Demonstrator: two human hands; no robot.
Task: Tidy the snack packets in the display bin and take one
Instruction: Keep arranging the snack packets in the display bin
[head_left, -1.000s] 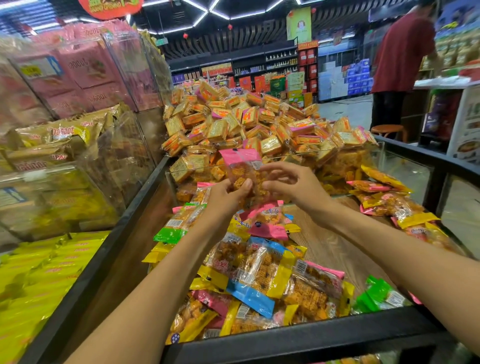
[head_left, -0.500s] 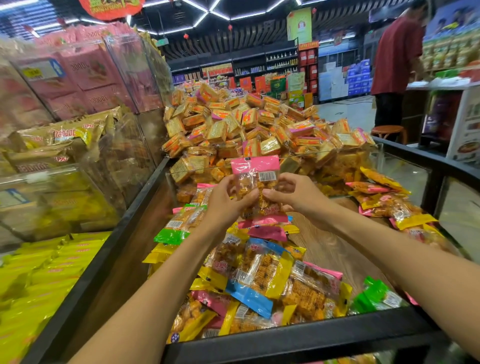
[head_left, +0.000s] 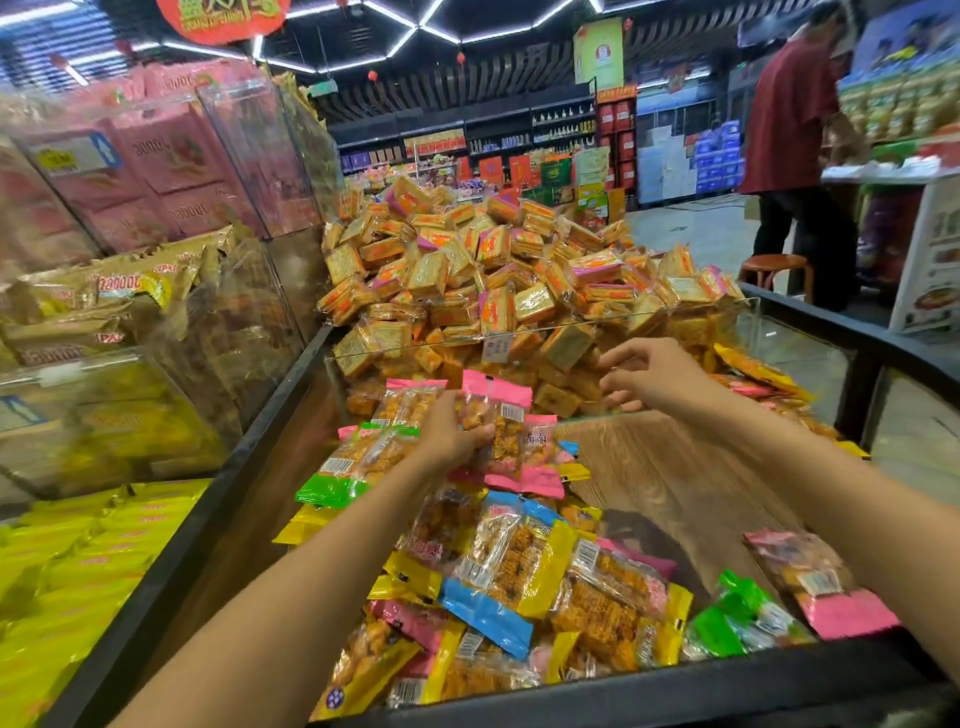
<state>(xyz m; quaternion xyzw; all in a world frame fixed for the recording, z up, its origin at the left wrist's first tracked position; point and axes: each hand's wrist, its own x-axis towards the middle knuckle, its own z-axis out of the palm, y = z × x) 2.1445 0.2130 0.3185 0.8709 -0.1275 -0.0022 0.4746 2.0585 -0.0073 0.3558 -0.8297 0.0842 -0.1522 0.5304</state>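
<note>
My left hand (head_left: 451, 431) grips a clear snack packet with pink ends (head_left: 501, 415) low over the heap in the display bin (head_left: 675, 478), whose wooden floor shows bare on the right. The packet's top edge and barcode face me. My right hand (head_left: 647, 376) hovers to the right of it, fingers loosely curled, holding nothing. Below lie several packets with yellow, blue, pink and green ends (head_left: 519, 571). A green-ended packet (head_left: 353, 462) lies left of my wrist.
A glass divider (head_left: 623, 325) separates a tall heap of orange square packets (head_left: 493, 270) behind. Clear boxes of pink and gold packs (head_left: 156, 171) stand left. The bin's black rim (head_left: 623, 691) runs along the front. A person in a red shirt (head_left: 795, 130) stands far right.
My right hand has let go of the pink packet and moved up to the right. My left hand keeps the packet and has lowered it toward the heap.
</note>
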